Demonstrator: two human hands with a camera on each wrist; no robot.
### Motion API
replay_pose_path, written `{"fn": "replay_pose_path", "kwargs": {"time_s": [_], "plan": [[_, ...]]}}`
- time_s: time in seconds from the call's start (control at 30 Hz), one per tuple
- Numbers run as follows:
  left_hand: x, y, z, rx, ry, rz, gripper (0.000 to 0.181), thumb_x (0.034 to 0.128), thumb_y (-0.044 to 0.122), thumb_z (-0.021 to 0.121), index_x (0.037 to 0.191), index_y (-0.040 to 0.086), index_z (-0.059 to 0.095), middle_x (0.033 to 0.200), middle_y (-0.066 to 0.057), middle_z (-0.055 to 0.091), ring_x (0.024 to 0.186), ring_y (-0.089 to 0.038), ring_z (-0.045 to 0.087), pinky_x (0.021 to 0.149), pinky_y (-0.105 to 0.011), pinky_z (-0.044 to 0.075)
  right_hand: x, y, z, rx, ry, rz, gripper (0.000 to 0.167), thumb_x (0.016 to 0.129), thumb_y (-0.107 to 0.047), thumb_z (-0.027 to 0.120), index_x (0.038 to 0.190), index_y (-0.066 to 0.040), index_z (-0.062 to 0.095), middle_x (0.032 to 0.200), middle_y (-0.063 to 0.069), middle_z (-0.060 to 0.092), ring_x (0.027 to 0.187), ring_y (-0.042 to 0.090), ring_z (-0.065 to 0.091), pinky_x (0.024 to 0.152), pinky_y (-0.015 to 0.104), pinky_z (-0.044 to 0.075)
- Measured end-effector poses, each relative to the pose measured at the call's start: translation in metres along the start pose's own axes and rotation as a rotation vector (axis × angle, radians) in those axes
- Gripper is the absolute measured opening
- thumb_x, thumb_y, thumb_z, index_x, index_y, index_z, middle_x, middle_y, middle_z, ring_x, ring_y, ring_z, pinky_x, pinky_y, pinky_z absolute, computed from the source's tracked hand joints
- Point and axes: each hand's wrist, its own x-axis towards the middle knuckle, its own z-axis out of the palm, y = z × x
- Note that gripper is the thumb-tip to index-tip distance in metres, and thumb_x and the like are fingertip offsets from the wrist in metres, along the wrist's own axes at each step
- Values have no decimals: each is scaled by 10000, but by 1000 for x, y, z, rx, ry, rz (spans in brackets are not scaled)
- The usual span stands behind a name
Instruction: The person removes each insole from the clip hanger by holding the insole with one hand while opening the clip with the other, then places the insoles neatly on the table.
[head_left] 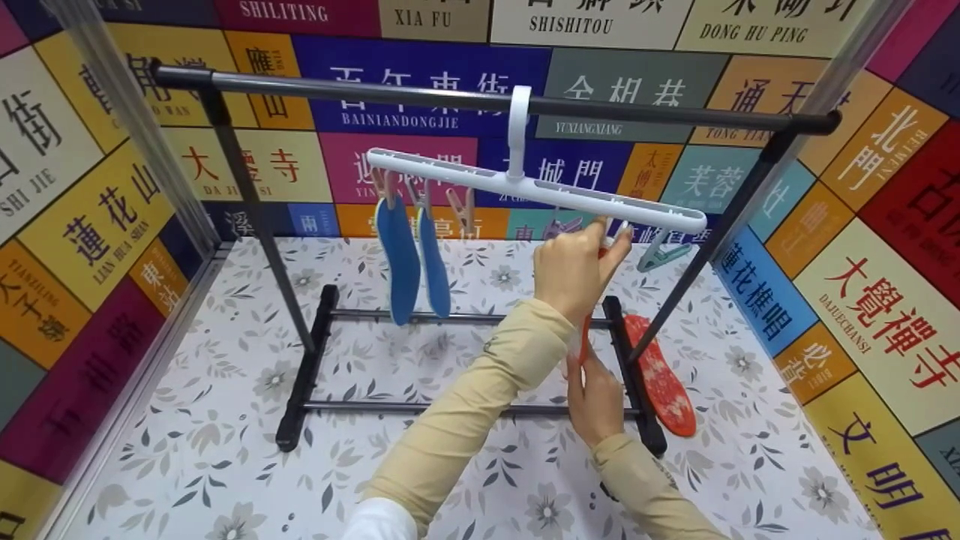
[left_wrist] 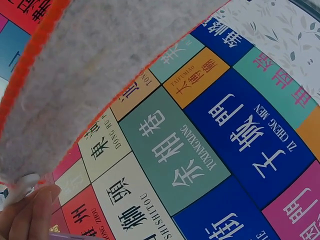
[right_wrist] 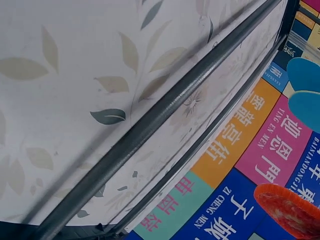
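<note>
A red insole (head_left: 584,341) hangs upright below the right half of a white hanger (head_left: 465,177), mostly hidden by the hands in the head view. My left hand (head_left: 574,270) pinches a clothes peg just under the hanger bar. In the left wrist view, its fingers (left_wrist: 37,210) are at a whitish peg tip (left_wrist: 25,184) by the end of the insole's grey, orange-edged underside (left_wrist: 95,70). Lower down, my right hand (head_left: 598,397) holds the insole's lower part between thumb and fingers. The right wrist view shows a red insole end (right_wrist: 290,210), not the hand.
Two blue insoles (head_left: 398,262) hang from pegs at the hanger's left. A pink peg (head_left: 462,211) and a green peg (head_left: 664,256) hang from it too. Another red insole (head_left: 664,379) lies by the foot of the black rack (head_left: 630,375). Patterned walls surround the floral surface.
</note>
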Motion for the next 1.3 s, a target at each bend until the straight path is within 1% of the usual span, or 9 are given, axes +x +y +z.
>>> {"fn": "replay_pose_path", "kwargs": {"time_s": [0.2, 0.33, 0.5, 0.57, 0.7, 0.9, 1.0, 1.13, 1.3], "plan": [[1, -3, -1, 1, 19, 9, 304, 978, 389, 594, 794, 159, 672, 557, 46, 594, 476, -112, 534, 474, -284, 425, -7, 0, -2, 36, 19, -3, 140, 978, -97, 565, 928, -4, 658, 684, 98, 613, 631, 312, 619, 605, 495, 493], [1, -4, -2, -6, 6, 2, 306, 983, 399, 584, 835, 152, 689, 562, 29, 592, 483, -127, 546, 481, -298, 440, -18, 1, -6, 55, 29, -2, 169, 974, -74, 565, 828, -22, 634, 613, 64, 593, 578, 256, 610, 576, 454, 494], [3, -5, -2, -2, -7, -7, 309, 978, 417, 587, 910, 146, 720, 584, 23, 616, 490, -138, 563, 496, -311, 468, -34, 2, -13, 78, 19, 12, 231, 969, -60, 570, 740, -52, 601, 562, 13, 569, 514, 146, 553, 501, 321, 448], [3, -6, -1, -7, -15, -7, 312, 970, 425, 599, 942, 142, 726, 581, 23, 612, 480, -127, 541, 488, -305, 464, -41, 2, -16, 83, 23, 12, 225, 964, -50, 574, 741, -63, 604, 579, 17, 592, 531, 168, 581, 504, 320, 455], [2, -7, -1, -28, -28, -9, 345, 951, 449, 621, 1010, 128, 732, 582, 21, 612, 469, -103, 499, 472, -280, 444, -51, 4, -21, 72, 36, 15, 160, 937, -13, 595, 789, -31, 653, 669, 90, 677, 644, 292, 679, 584, 428, 520], [-4, -14, 2, -39, 4, -14, 422, 919, 469, 657, 1153, 124, 728, 726, 38, 735, 473, -100, 576, 454, -257, 435, -58, 10, -27, 34, 27, 76, 136, 934, -28, 603, 825, -12, 682, 672, 92, 670, 699, 363, 682, 639, 504, 506], [-10, -21, 4, -26, 18, -20, 454, 906, 479, 669, 1194, 133, 721, 759, 0, 755, 474, -112, 588, 447, -259, 435, -60, 14, -28, 31, 17, 99, 135, 934, -32, 605, 818, -14, 672, 663, 96, 662, 694, 360, 679, 635, 505, 503], [-22, -33, 5, -23, 6, -23, 413, 907, 454, 676, 1145, 123, 742, 753, -58, 754, 476, -132, 597, 450, -268, 437, -61, 16, -28, 29, 24, 100, 111, 918, -14, 615, 820, -1, 664, 695, 137, 684, 707, 386, 684, 647, 531, 499], [-35, -47, 6, -51, 0, -37, 391, 931, 402, 661, 1188, 115, 727, 690, -61, 733, 409, -125, 523, 415, -265, 394, -63, 19, -27, 23, 40, 99, 121, 906, -2, 624, 788, -5, 651, 661, 132, 668, 670, 373, 677, 626, 521, 492]]}}
